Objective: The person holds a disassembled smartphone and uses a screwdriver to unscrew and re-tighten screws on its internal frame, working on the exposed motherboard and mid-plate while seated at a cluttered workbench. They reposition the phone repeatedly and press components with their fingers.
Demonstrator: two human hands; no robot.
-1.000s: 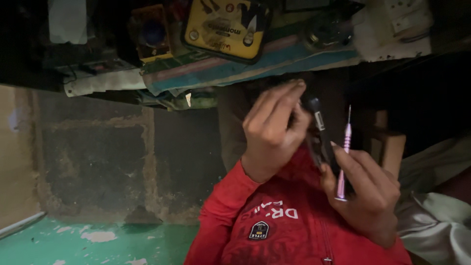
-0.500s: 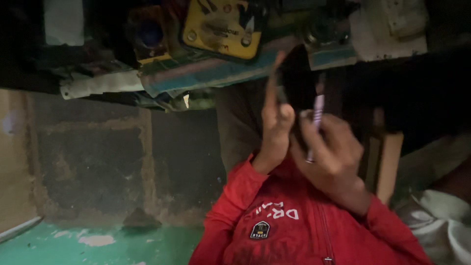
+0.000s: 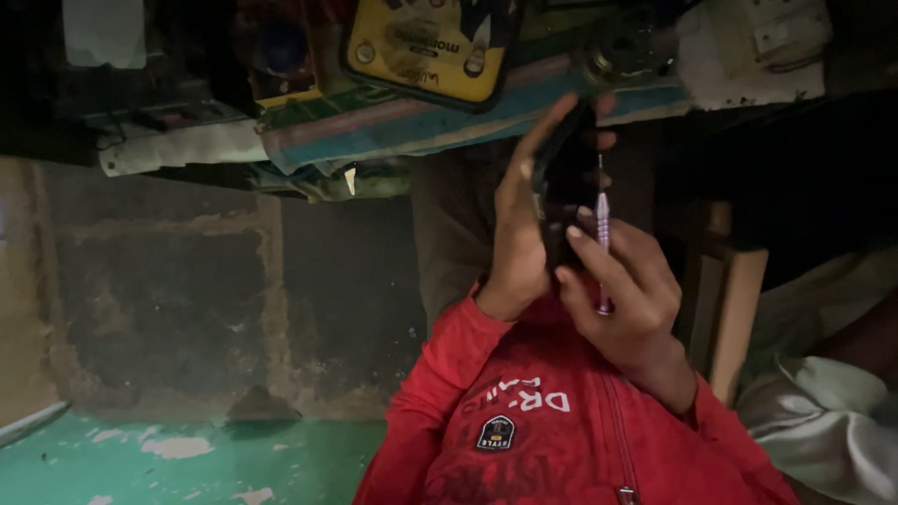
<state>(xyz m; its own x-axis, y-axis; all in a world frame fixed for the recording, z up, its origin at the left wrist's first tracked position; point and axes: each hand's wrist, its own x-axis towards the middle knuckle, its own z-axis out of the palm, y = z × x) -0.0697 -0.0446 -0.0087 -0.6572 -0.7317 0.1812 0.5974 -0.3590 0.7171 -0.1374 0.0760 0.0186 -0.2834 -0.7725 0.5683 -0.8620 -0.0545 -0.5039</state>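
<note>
Red sleeves fill the lower frame. Left hand grips a dark phone — raised beneath the cluttered shelf; right hand pinches a slim purple screwdriver beside it.

Left hand and right hand drew together from well apart a second ago, now touching around the dark phone-like device. Left fingers straightened from a curl, flat against the device. Pale purple screwdriver shifted from out at the side to upright just beside the device, tip up. Hands moved up, nearer the cluttered shelf.
</note>
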